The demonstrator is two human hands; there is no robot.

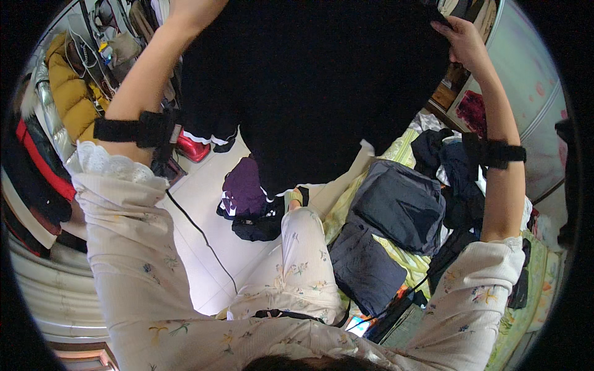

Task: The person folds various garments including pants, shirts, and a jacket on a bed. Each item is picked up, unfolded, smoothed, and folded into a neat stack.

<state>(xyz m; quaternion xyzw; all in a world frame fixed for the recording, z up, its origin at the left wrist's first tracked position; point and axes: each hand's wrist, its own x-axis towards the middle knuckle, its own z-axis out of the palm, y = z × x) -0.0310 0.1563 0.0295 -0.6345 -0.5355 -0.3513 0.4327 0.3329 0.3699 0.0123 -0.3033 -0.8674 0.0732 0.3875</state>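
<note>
A large black garment or cloth (301,92) hangs spread out in front of me and fills the upper middle of the view. My right hand (459,41) is raised at the upper right and pinches the cloth's edge between thumb and fingers. At the top edge, my left hand (197,11) shows only in part beside the cloth; its fingers are cut off by the frame, so its grip is hidden. To the lower right of the cloth, dark folded garments (399,204) lie on a yellow-green patterned bedspread (336,220).
Clothes on a rack, including a mustard puffer jacket (69,92), line the left. On the tiled floor (199,208) are a purple and black clothing pile (243,190), a red glossy object (192,147) and a black cable (199,230). A lit phone (358,326) lies near me.
</note>
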